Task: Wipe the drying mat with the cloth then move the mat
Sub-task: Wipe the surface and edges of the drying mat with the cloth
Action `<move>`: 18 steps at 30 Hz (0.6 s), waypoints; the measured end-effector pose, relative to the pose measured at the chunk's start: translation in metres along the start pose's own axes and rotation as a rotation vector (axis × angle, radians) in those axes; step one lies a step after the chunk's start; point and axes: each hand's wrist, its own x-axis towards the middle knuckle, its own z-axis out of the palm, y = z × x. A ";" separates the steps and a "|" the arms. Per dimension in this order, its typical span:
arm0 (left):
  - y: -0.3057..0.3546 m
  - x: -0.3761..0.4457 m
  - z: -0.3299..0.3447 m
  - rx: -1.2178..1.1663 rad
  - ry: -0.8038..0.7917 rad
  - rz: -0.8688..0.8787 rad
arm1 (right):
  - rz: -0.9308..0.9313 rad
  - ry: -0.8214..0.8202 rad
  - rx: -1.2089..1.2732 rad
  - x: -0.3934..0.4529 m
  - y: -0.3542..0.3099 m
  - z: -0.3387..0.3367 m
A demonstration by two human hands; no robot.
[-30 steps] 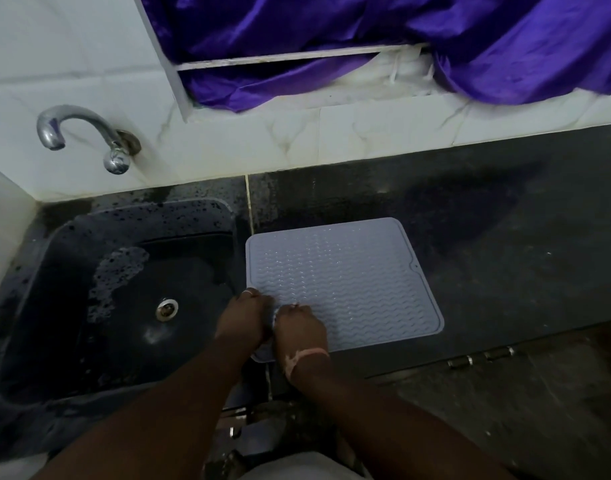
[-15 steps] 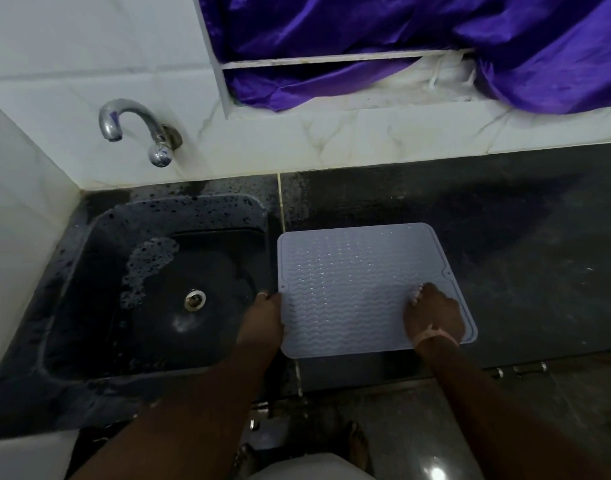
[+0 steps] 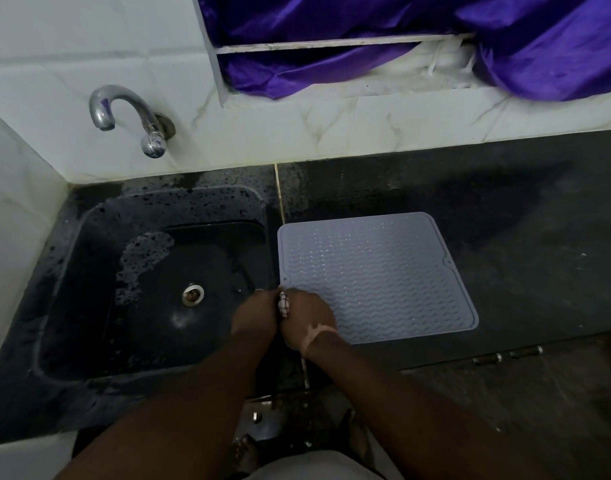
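Right of the sink point(image 3: 54, 289), drying mat point(image 3: 377, 275) lies flat on the counter. Right hand point(image 3: 309, 320) clenches the cloth point(image 3: 283, 304) at the mat's sink-side near corner; left hand point(image 3: 257, 315) grip unclear. Wiping apparently underway, move pending.

Hands point(image 3: 283, 315) meeting, cloth point(image 3: 283, 304), mat point(image 3: 377, 275) corner

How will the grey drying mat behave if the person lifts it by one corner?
The drying mat looks thin and lies flat on the counter, so it would probably droop. Its ribbed surface glistens, perhaps wet, so it may be slippery. It is likely light.
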 end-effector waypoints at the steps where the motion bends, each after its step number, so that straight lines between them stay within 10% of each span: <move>1: 0.000 0.000 0.000 0.009 -0.011 0.004 | 0.025 -0.052 0.107 0.001 0.005 -0.007; 6: 0.005 -0.002 -0.003 0.058 -0.051 0.013 | 0.183 0.097 0.424 -0.005 0.060 -0.056; 12: 0.022 0.011 0.001 0.019 -0.092 0.016 | 0.591 0.556 0.006 -0.021 0.182 -0.137; 18: 0.031 0.012 0.007 0.060 -0.086 -0.009 | 0.678 0.621 -0.195 -0.017 0.214 -0.167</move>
